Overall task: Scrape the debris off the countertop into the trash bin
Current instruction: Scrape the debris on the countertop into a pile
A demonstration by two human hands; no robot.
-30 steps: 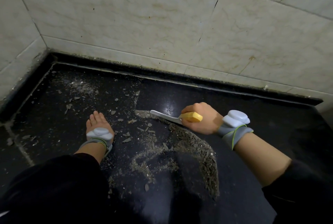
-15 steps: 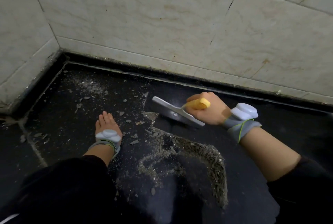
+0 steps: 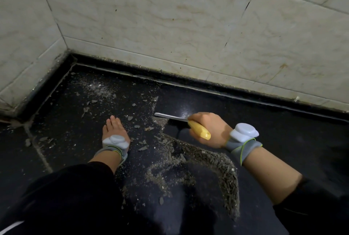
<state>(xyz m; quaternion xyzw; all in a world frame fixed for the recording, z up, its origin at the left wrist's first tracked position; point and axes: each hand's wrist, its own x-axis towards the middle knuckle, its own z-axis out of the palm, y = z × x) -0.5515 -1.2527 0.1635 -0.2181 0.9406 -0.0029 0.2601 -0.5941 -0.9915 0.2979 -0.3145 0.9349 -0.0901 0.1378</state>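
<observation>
Half the counter (image 3: 264, 113) is clean; debris (image 3: 224, 174) piled, no bin seen. Your right hand (image 3: 209, 130) grips the scraper (image 3: 170, 116); left hand (image 3: 114, 130) lies flat.

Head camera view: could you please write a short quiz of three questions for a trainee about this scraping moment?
1. True or false: the right hand grips the scraper by its yellow handle.
2. The left hand: A) holds a brush, B) rests flat on the countertop, C) is out of view.
3. Fill in: the long ridge of debris lies nearer the ___ hand.
Key: 1 true; 2 B; 3 right.
</observation>
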